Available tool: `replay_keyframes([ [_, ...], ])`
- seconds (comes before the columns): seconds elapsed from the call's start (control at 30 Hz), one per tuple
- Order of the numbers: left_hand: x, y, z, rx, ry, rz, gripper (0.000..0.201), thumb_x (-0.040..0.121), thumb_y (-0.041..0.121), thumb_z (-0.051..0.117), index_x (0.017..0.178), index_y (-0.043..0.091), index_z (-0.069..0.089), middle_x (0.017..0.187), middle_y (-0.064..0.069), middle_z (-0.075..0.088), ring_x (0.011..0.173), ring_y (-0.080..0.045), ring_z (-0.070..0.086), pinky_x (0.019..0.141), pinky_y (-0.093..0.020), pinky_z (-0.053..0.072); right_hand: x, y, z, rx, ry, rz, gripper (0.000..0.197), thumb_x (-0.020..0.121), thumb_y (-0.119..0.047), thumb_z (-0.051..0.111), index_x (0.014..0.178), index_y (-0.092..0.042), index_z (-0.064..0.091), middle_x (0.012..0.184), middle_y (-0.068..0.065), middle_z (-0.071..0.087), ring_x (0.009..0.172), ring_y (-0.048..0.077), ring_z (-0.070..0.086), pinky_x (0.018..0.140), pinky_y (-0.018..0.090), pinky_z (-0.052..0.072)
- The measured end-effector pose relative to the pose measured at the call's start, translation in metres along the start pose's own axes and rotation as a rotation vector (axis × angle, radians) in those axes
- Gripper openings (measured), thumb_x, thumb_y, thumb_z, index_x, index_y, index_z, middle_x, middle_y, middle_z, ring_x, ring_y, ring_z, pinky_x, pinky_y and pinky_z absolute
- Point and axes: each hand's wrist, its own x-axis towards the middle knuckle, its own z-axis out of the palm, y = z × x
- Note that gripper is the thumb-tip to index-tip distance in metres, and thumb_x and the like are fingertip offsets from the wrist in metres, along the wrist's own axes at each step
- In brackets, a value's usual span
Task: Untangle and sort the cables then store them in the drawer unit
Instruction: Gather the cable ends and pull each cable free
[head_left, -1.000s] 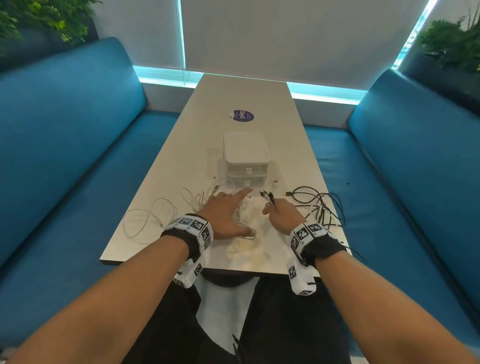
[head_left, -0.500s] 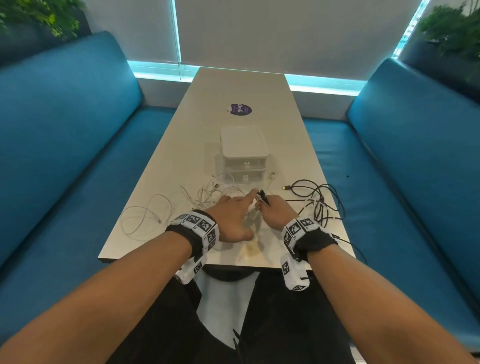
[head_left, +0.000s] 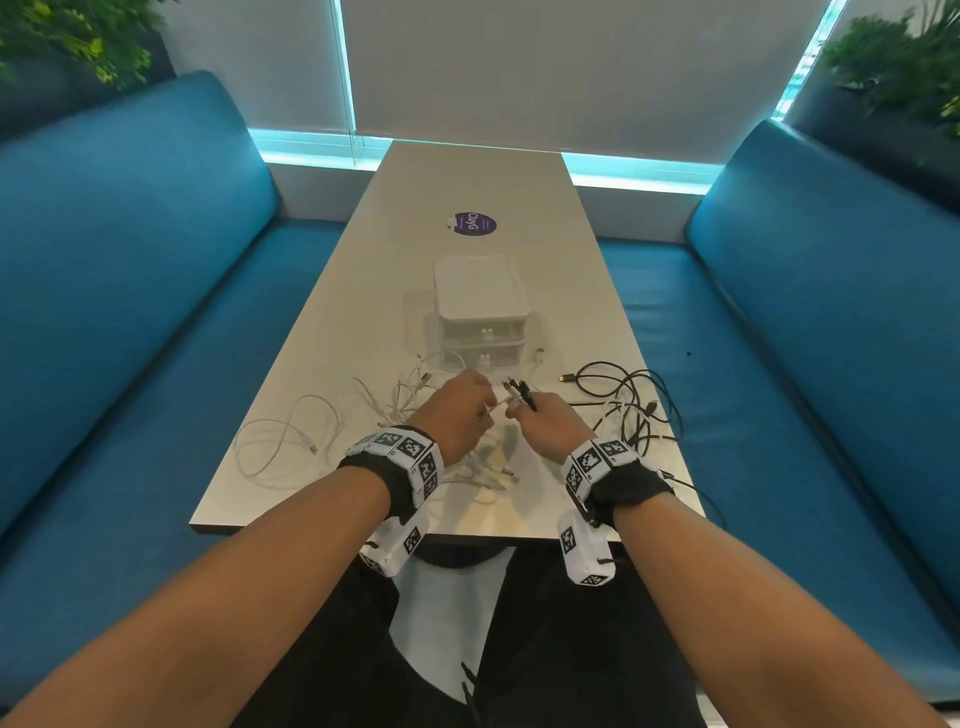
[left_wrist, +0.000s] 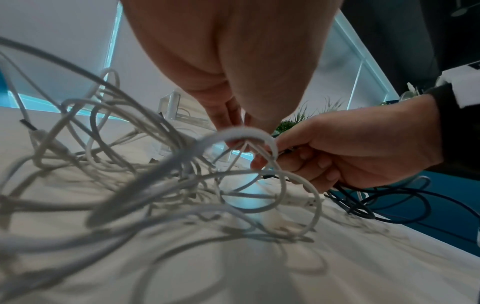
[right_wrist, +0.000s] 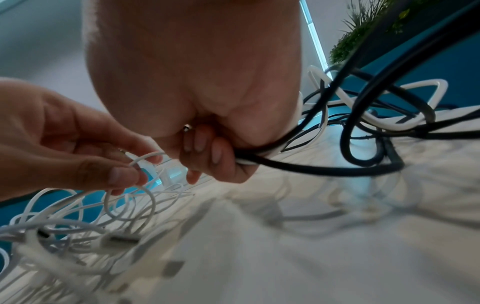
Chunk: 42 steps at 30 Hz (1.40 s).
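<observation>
Cables: thin, light and limp, so a pull at mid-length would likely tighten the loops. Best judged to take hold near a plug end, where each one is stiffer.

White cables lie in loose loops across lower-left centre of the head view; black cables tangle at centre right. Drawer unit stands mid-table, both drawers closed, nothing stored yet.

Right hand: fingers curled round a bunch of black cables with at least one white strand, plug ends poking up past the knuckles.

Left hand: fingertips pinch one white cable just beside the right hand.

Both hands are raised slightly off the table, palms down, nearly touching.
</observation>
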Motion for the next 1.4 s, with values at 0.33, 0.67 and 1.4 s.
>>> replay_keyframes([
  [0.33,-0.001,0.007,0.008,-0.017,-0.031,0.042,0.026,0.088,0.007,0.068,0.072,0.019,0.052,0.076,-0.004,0.06,0.071,-0.021,0.054,0.067,-0.03,0.04,-0.002,-0.008,0.0,0.104,0.01,-0.028,0.037,0.103,-0.024,0.041,0.079,-0.004,0.061,0.068,0.007,0.054,0.058,0.018,0.045,0.057,0.032,0.033],
  [0.67,0.005,0.012,0.013,0.072,-0.017,-0.059,0.02,0.098,0.021,0.058,0.082,0.018,0.048,0.091,-0.011,0.063,0.082,-0.03,0.06,0.067,-0.034,0.041,-0.004,-0.005,-0.004,0.221,-0.02,-0.043,0.025,0.096,-0.024,0.052,0.083,-0.016,0.072,0.068,-0.006,0.061,0.061,0.009,0.053,0.06,0.025,0.04],
  [1.4,-0.003,0.003,0.017,0.586,-0.121,0.059,0.025,0.094,0.005,0.047,0.104,0.023,0.062,0.1,0.002,0.066,0.099,-0.023,0.06,0.096,-0.043,0.026,0.002,0.002,-0.001,0.115,0.046,-0.169,0.028,0.104,-0.034,0.034,0.088,-0.019,0.051,0.075,0.0,0.066,0.076,0.023,0.066,0.083,0.051,0.056],
])
